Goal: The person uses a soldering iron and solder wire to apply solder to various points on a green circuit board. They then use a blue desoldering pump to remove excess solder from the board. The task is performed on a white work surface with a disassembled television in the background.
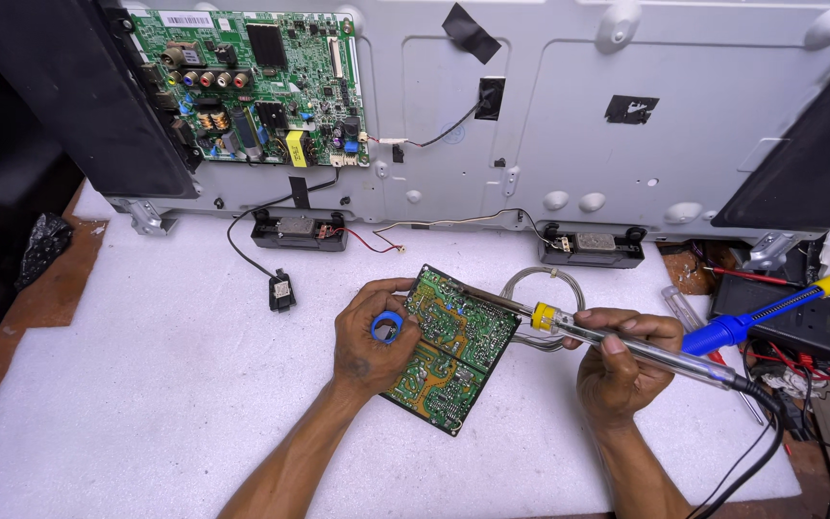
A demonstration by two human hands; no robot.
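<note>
— White foam-padded counter (175, 384) fills most of the view, and a big grey metal television back panel (569, 125) with a green main circuit board (256, 86) stands along its far edge. What work is in hand?

— Soldering, by my reading. A smaller green rectangular circuit board (453, 351) lies solder-side up at the middle of the counter, tilted like a diamond.

— And the hands?

— The left hand (369, 336) rests curled on the board's left corner, fingers closed around a small blue spool (387, 327). The right hand (622, 360) is wrapped around a clear-handled soldering iron (607, 336), whose tip reaches the board's upper edge.

— What does the next move call for?

— Probably a steady tip on one joint, with the board pinned flat.
</note>
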